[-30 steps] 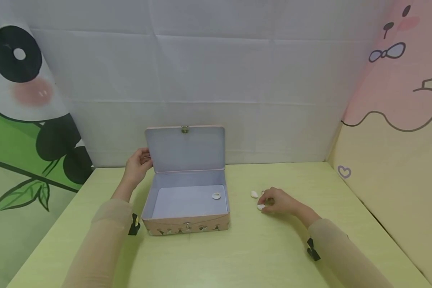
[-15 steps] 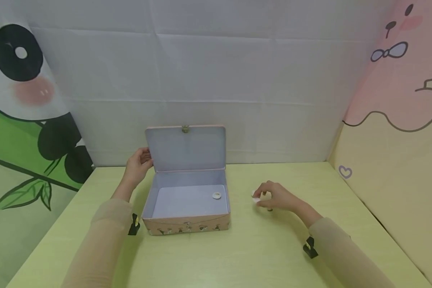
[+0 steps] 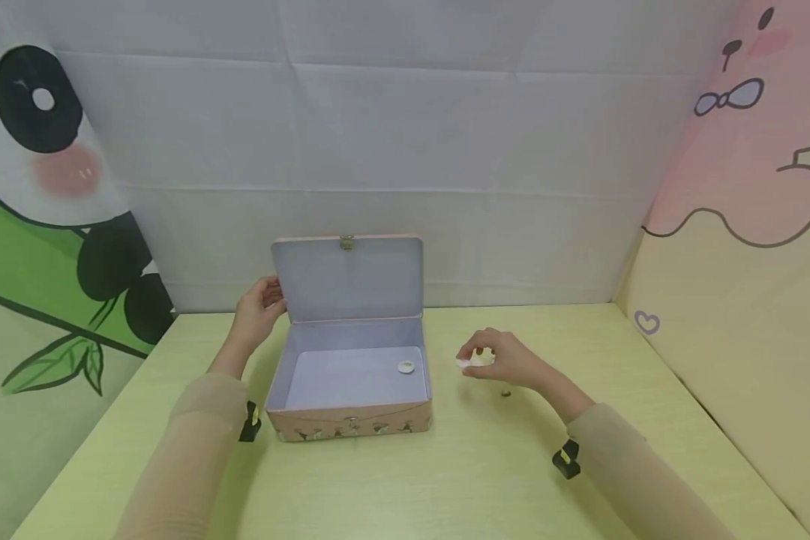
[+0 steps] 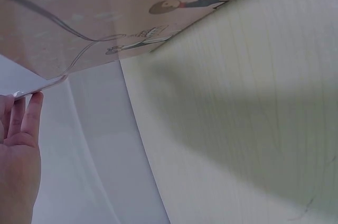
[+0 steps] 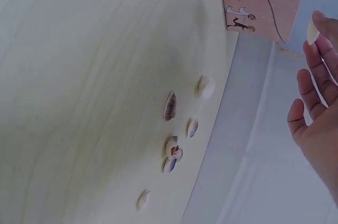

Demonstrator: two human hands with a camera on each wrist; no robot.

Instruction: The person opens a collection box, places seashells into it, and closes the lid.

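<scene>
An open tin box point(image 3: 351, 416) with pink illustrated sides stands on the table, its lid point(image 3: 351, 277) raised. One white seashell point(image 3: 406, 367) lies inside, at the right. My left hand point(image 3: 256, 311) holds the lid's left edge; in the left wrist view the fingertips point(image 4: 36, 100) are right at that edge. To the right of the box, my right hand point(image 3: 506, 360) pinches a pale seashell point(image 5: 312, 33) between thumb and fingers, raised above the table. Several other shells lie on the table, among them a brown ribbed shell point(image 5: 170, 106) and a white shell point(image 5: 206, 87).
The light wood-grain table point(image 3: 391, 487) meets a white cloth backdrop point(image 3: 513, 247) behind the box. Printed cartoon panels stand at left and right. A small brown shell point(image 3: 506, 393) shows below my right hand.
My right hand has risen from the table and moved left and away from me with the pale seashell. My left hand stays at the lid; the box has not moved.
</scene>
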